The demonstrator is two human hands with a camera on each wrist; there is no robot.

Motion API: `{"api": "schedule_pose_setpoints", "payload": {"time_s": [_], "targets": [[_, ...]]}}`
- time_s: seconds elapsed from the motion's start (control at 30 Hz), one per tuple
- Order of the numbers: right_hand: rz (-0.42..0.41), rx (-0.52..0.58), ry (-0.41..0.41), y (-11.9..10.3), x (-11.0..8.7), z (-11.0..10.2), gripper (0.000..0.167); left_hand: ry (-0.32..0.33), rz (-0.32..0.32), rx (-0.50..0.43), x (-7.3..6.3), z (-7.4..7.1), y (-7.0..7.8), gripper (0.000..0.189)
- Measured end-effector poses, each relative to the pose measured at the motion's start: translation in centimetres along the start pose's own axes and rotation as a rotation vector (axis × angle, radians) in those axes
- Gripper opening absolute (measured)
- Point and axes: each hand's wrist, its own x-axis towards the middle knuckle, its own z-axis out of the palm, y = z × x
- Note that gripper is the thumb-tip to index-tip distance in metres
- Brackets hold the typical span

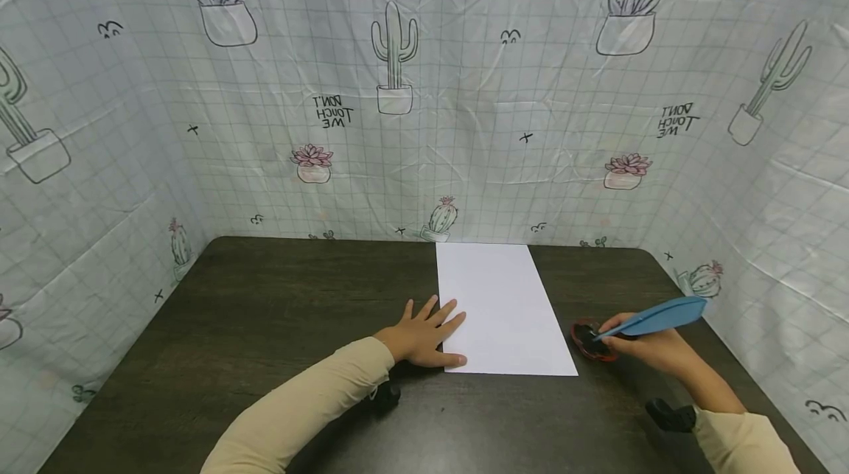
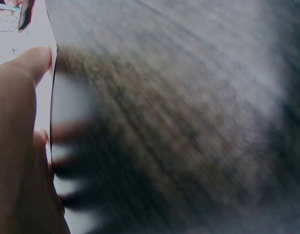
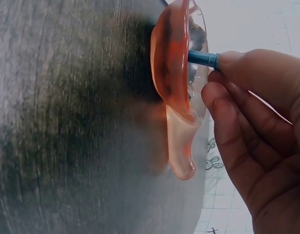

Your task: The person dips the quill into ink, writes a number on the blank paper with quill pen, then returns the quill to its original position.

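Observation:
My left hand (image 1: 427,337) lies spread over the left edge of a white sheet of paper (image 1: 504,304), its fingertips on the sheet. The thumb (image 2: 37,61) rests near the sheet's edge in the left wrist view. To the right of the paper, my right hand (image 1: 653,350) pinches a blue feather quill pen (image 1: 673,313) between thumb and fingers. The quill's tip is down inside a small translucent red dish (image 3: 172,58) that holds something dark. A pale, rounded handle (image 3: 181,146) sticks out from the dish. The tip itself is hidden by the dish.
The dark wooden table (image 1: 278,304) extends to the left of the paper. A white grid cloth (image 1: 464,91) with drawn cacti hangs behind the table and along both sides. Each wrist carries a black camera mount (image 1: 670,415).

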Motion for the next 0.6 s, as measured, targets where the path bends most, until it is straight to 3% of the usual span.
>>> {"api": "schedule_pose_setpoints", "payload": {"time_s": [0.6], "targets": [[-0.093, 0.066, 0.036, 0.10, 0.10, 0.47, 0.006, 0.006, 0.004, -0.003, 0.06, 0.07, -0.03, 0.080]]}}
